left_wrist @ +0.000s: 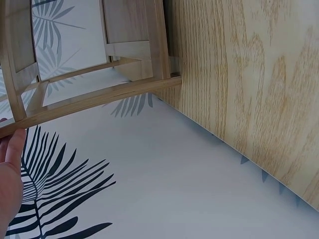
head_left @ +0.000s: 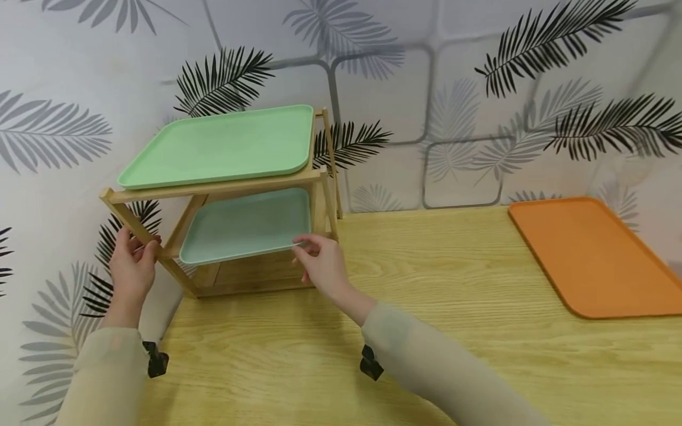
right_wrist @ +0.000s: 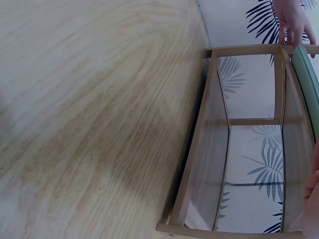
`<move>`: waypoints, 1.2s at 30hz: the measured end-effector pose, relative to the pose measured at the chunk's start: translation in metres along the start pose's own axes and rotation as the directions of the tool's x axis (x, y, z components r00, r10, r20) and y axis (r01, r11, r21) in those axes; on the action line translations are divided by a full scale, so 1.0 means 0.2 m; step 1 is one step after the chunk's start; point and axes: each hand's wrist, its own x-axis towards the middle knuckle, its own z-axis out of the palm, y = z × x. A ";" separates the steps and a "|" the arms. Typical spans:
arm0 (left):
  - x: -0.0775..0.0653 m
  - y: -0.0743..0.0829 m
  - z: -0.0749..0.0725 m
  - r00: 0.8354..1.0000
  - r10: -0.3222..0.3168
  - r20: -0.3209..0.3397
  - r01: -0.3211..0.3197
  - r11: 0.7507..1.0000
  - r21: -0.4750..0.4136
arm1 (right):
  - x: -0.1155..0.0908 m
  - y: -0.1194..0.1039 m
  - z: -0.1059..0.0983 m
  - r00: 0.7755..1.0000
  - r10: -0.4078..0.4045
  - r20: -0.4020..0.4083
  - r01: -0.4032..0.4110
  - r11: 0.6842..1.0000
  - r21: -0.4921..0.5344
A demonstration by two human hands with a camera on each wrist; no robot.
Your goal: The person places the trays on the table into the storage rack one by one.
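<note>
A wooden rack with stacked shelves [head_left: 218, 187] stands at the left of the table. On its top lies a light green tray [head_left: 224, 145]; a blue-green tray [head_left: 250, 225] sits on the shelf below, its front edge over the shelf's front. My left hand [head_left: 130, 266] grips the rack's left front post, thumb on one side; the left wrist view shows part of that hand [left_wrist: 10, 174] at the frame. The right hand [head_left: 325, 269] pinches the blue-green tray's front right corner between thumb and fingers. In the right wrist view this tray [right_wrist: 306, 84] shows edge-on.
An orange tray [head_left: 602, 260] lies on the wood-grain table [head_left: 426, 296] at the right, beside the leaf-patterned wall [head_left: 383, 100]. Below the blue-green tray, the rack's bottom shelf [head_left: 250, 272] sits close over the table.
</note>
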 end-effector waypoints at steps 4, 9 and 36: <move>0.01 0.03 0.02 1.000 -0.020 0.013 0.020 1.000 0.003 | 0.05 0.00 -0.01 0.999 0.047 -0.020 -0.047 0.999 0.017; 0.02 0.04 0.04 0.999 -0.033 0.013 0.033 0.999 -0.002 | 0.11 0.00 -0.02 0.997 0.057 -0.041 -0.058 0.998 -0.021; 0.00 0.02 0.00 0.998 -0.055 0.010 0.054 0.997 0.055 | -0.32 0.10 -0.82 0.976 -0.075 0.203 0.114 0.976 -0.188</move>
